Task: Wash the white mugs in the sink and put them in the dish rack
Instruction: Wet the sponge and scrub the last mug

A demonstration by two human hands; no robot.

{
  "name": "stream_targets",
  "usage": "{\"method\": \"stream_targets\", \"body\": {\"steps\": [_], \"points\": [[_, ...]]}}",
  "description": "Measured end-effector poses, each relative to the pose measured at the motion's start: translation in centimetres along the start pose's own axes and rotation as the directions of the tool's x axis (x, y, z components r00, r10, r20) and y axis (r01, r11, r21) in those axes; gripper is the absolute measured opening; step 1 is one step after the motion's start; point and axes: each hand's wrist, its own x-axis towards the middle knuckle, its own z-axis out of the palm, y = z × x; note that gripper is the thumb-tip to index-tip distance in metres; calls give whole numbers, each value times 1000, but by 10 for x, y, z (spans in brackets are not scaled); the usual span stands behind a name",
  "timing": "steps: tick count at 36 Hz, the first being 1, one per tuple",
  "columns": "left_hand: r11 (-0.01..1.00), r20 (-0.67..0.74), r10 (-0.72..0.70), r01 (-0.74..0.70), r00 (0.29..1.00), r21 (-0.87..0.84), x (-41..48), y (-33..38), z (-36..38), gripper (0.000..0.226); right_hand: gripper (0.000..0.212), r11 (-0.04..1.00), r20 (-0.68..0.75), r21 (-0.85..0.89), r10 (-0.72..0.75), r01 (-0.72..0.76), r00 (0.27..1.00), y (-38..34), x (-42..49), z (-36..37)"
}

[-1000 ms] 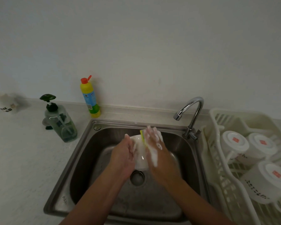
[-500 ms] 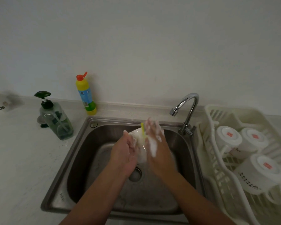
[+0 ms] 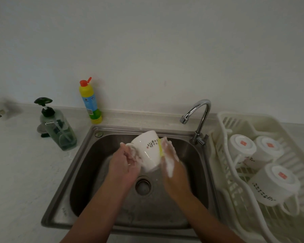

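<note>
A white mug (image 3: 147,151) with dark lettering is held tilted over the steel sink (image 3: 88,165), its base pointing away from me. My left hand (image 3: 125,163) grips it by the handle side. My right hand (image 3: 172,163), covered in foam, presses a yellow sponge (image 3: 161,148) against the mug's right side. Three white mugs (image 3: 242,148) (image 3: 268,149) (image 3: 277,185) lie upside down in the white dish rack (image 3: 235,195) at the right.
A chrome tap (image 3: 198,116) stands at the sink's back right, not running. A yellow detergent bottle (image 3: 90,102) stands by the wall and a green soap dispenser (image 3: 58,127) sits on the counter at the left. The drain (image 3: 142,185) lies below the mug.
The mug has turned so its side with the lettering now faces me. My right hand with the sponge has shifted to the mug's right side.
</note>
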Motion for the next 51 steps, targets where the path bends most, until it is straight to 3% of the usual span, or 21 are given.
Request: {"method": "stream_targets", "body": {"steps": [3, 6, 8, 10, 13, 16, 19, 22, 24, 26, 28, 30, 34, 36, 39, 43, 45, 49, 51], "points": [[1000, 28, 3, -3, 1000, -4, -3, -5, -1, 40, 50, 940, -30, -287, -201, 184, 979, -15, -4, 12], [998, 60, -38, 35, 997, 53, -12, -20, -2, 40, 47, 881, 7, -429, -216, 198, 976, -23, 15, 15], [996, 44, -76, 73, 996, 56, -14, -23, -2, 45, 51, 922, 42, -356, -147, 152, 988, -24, 23, 11], [995, 19, -98, 98, 995, 15, -11, -20, -4, 46, 49, 982, 40, -190, -11, 18, 999, -19, 24, 6], [997, -24, -78, 78, 997, 17, -9, -18, -7, 43, 48, 990, 4, -74, 119, -119, 993, -13, 14, 3], [999, 25, -38, 37, 999, 31, -15, -18, -10, 41, 47, 970, -27, -243, -34, 27, 999, -20, 2, 10], [996, 102, -25, 16, 994, 84, -19, -22, -12, 39, 46, 932, 29, -303, -200, 200, 979, -20, 8, 12], [998, 98, -42, 36, 994, 60, -17, -20, -13, 41, 51, 993, 9, -120, -18, 19, 1000, -16, 17, 5], [987, 41, 5, -12, 999, 158, -16, -17, -17, 28, 47, 998, -51, 18, 64, -64, 997, -8, 17, 2], [896, 57, 114, -128, 992, 424, -13, -13, -29, 13, 47, 995, -83, 84, 58, -51, 995, -7, 7, 1], [808, 14, 222, -192, 975, 557, -8, -16, -40, 10, 48, 995, -114, 97, 24, -13, 993, -6, -9, 12], [688, 93, 290, -275, 952, 671, -13, -22, -49, 6, 52, 996, -127, 81, -32, 42, 991, -10, -23, 27], [411, 251, 213, -319, 944, 854, -18, -30, -50, 20, 52, 975, -57, -34, -223, 221, 973, -12, -20, 34], [333, 269, 220, -331, 938, 883, -19, -26, -51, 23, 48, 948, -3, -112, -300, 298, 954, -7, -17, 31], [306, 235, 260, -311, 937, 900, -15, -18, -46, 28, 46, 921, 31, -142, -362, 363, 931, 13, -23, 30], [326, 243, 235, -312, 941, 892, -16, -21, -40, 30, 70, 984, -98, 169, -41, 57, 994, 7, -15, 26], [300, 255, 241, -321, 937, 898, -17, -27, -40, 26, 60, 981, -131, 196, 23, 4, 991, -3, -8, 29], [240, 248, 278, -317, 928, 918, -6, -20, -35, 17, 43, 978, -170, 99, -168, 186, 971, -1, -7, 33], [257, 212, 286, -288, 934, 923, 2, -14, -32, 20, 48, 979, -131, 39, -195, 202, 972, 12, -16, 35]]}}
